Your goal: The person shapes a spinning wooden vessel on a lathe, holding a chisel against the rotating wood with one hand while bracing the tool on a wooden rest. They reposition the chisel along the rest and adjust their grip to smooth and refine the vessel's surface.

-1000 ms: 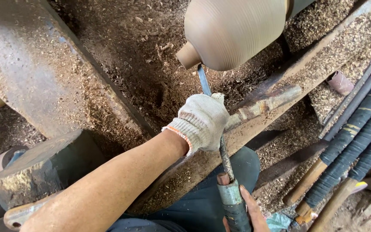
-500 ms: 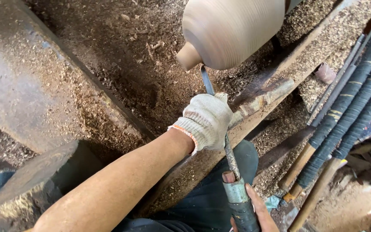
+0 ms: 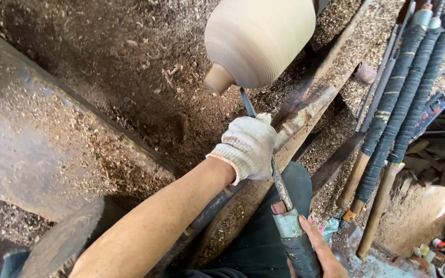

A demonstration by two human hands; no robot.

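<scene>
While bearing down on the shaft of a long turning chisel [image 3: 279,183], left hand [image 3: 248,146] in a white knitted work glove, fingers curled closed over the steel just behind the blade. Right hand [image 3: 320,252] bare, at the lower edge of view, wrapped about the chisel's taped handle; thumb and part of the palm visible, remaining fingers hidden beneath the handle. Chisel angled up and away from the body, tip touching the underside of a pale wooden vase-shaped workpiece [image 3: 261,38] close to its narrow neck. Workpiece surface finely ridged with ring marks. Chisel shaft crossing a worn wooden tool rest [image 3: 305,116] beside the gloved hand. Thick sawdust and shavings [image 3: 130,62] over the bed below and behind the workpiece. Heavy dusty beam [image 3: 42,144] on the left side. Several long-handled turning tools [image 3: 392,113] with dark tape-wrapped grips lying side by side on the right, well apart from both hands.
</scene>
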